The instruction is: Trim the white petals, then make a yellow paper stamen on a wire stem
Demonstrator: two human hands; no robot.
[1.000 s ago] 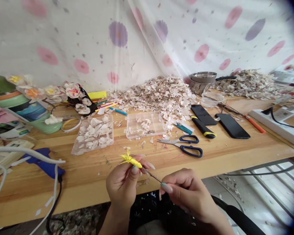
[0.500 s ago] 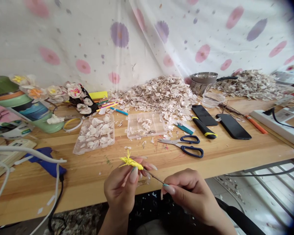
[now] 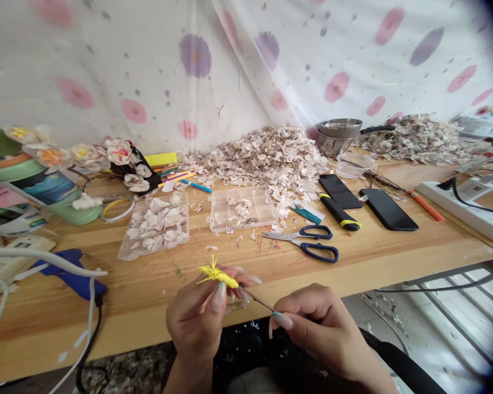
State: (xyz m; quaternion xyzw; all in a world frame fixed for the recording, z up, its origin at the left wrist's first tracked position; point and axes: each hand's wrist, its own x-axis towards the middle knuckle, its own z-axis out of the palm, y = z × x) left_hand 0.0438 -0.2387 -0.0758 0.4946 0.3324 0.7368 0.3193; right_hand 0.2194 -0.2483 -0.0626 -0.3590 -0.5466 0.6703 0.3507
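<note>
Between the thumb and fingers of my left hand point(image 3: 199, 312) is a yellow flower centre point(image 3: 222, 278) with spiky strands fanning out to the left. It sits on the end of a thin brown twig point(image 3: 257, 298). My right hand point(image 3: 320, 323) pinches that twig farther down, thumb against fingers. Both hands are closed, held over the table's front edge. Beyond them lie scissors point(image 3: 299, 239) with dark blue handles, a clear box point(image 3: 121, 249) full of pale petals, and a divided clear box point(image 3: 214, 223) with a few petals.
A big heap of dry petals point(image 3: 267, 158) lies at the back. Two phones point(image 3: 388, 209) and a black-yellow cutter point(image 3: 340, 212) are at right, near a power strip point(image 3: 460, 205). A blue glue gun point(image 3: 72, 271) with white cables lies left, below finished flowers point(image 3: 121, 153).
My left hand has shifted slightly left and its thumb has slid a little along the yellow flower centre. The right hand's pinch on the twig stays. The whole view has moved slightly.
</note>
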